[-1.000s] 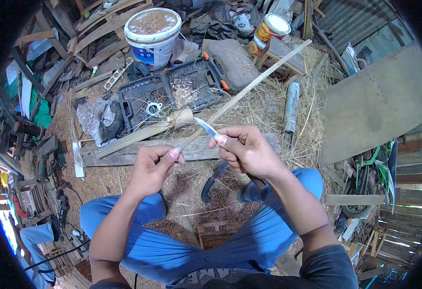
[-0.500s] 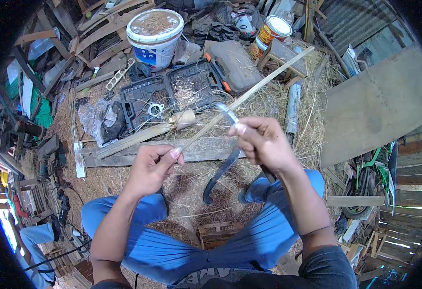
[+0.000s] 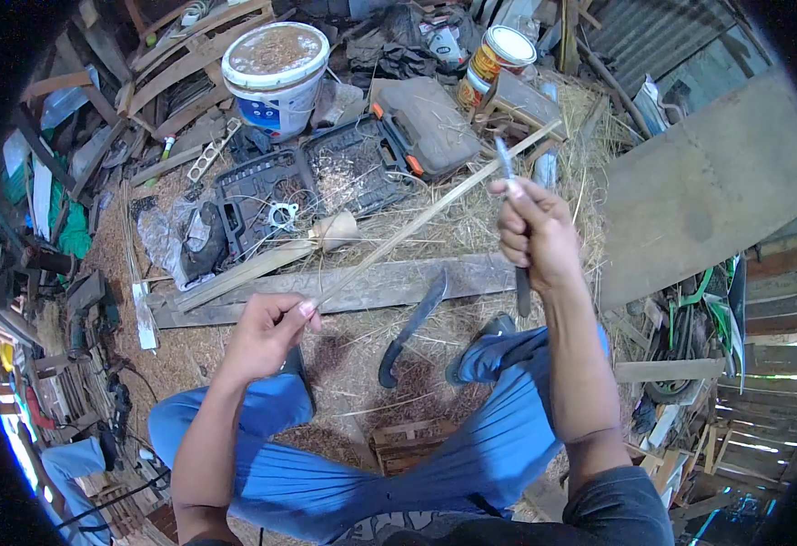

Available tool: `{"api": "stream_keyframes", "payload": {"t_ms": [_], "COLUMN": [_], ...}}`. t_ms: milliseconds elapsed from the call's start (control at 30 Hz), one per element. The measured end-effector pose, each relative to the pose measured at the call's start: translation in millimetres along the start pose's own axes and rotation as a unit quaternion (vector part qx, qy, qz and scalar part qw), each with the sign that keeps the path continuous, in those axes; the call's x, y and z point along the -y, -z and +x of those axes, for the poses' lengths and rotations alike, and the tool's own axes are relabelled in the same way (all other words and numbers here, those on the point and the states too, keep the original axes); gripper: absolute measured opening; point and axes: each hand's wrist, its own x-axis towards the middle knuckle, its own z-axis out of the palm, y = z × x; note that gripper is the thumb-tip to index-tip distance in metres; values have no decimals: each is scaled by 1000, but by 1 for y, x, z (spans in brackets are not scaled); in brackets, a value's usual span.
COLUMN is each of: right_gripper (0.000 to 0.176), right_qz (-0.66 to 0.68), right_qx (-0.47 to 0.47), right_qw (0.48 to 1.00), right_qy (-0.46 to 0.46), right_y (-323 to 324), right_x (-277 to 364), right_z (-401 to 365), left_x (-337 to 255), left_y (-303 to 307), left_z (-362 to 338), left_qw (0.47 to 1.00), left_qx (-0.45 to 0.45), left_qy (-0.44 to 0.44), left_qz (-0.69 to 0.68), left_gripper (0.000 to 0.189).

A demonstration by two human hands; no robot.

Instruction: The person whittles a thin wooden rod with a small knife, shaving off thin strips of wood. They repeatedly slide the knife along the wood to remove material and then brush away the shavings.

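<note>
My left hand (image 3: 267,335) pinches the near end of a long, thin bamboo strip (image 3: 417,221) between thumb and forefinger. The strip slants up and away to the right, its far end near a small wooden stool-like piece (image 3: 528,98). In my right hand (image 3: 537,232) is a knife (image 3: 505,159), its blade pointing up and its dark handle showing below the fist. The blade stands close to the far part of the strip. Below and between the hands, a machete (image 3: 414,328) with a dark handle leans on a wooden plank (image 3: 362,284).
Beyond the plank lie an open tool case (image 3: 262,187), a closed case (image 3: 428,127) and a bundle of split strips (image 3: 248,275). A white bucket (image 3: 276,77) and paint cans (image 3: 499,56) stand behind. A broad sheet (image 3: 712,182) leans at right. Straw and shavings litter the ground.
My right hand with the knife has moved right and further up along the strip, its blade now more upright. My left hand has shifted slightly left and down with the strip.
</note>
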Motion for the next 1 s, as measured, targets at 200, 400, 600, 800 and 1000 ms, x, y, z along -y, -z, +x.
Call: {"api": "stream_keyframes", "payload": {"t_ms": [200, 400, 600, 800, 1000], "right_gripper": [27, 31, 31, 23, 26], "right_qz": [15, 22, -31, -95, -125], "right_qx": [23, 53, 100, 98, 186], "right_qw": [1000, 998, 992, 985, 963], "right_qy": [-8, -14, -69, -105, -148], "right_y": [-23, -29, -46, -53, -63], "right_x": [-7, -10, -23, -30, -37], "right_z": [-5, -3, -11, -24, -39], "left_x": [-5, -12, -28, -31, -31], "left_y": [-7, -30, -46, -47, -50], "left_z": [6, 19, 30, 38, 39], "left_qw": [998, 995, 997, 997, 996], "left_qx": [57, 90, 42, 33, 19], "left_qy": [-3, -32, -61, -64, -80], "left_qz": [12, 17, -3, -21, -46], "left_gripper": [35, 28, 29, 31, 32]}}
